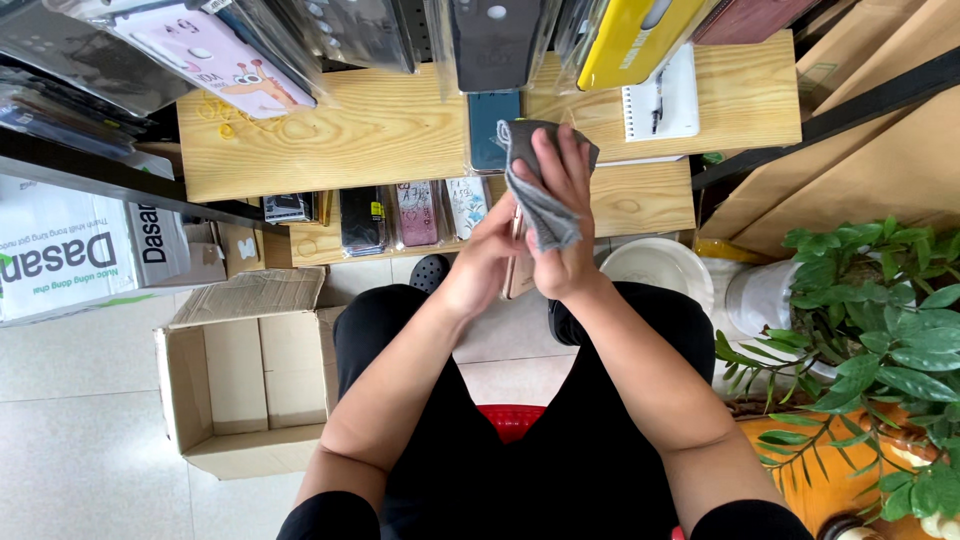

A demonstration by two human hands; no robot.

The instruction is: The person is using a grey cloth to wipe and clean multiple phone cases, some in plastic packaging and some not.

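a slim phone-like item point(519, 262), long axis upright, is gripped by the left hand point(487, 258) over the lap, while right hand point(560, 225) fingers press a grey cloth point(540, 190) onto it, seemingly.

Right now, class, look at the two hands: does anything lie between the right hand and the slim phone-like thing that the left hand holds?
Yes: a grey cloth. It lies under the right hand, draped against the slim object that the left hand grips by its edge. Most of the object is hidden behind the cloth and hands.
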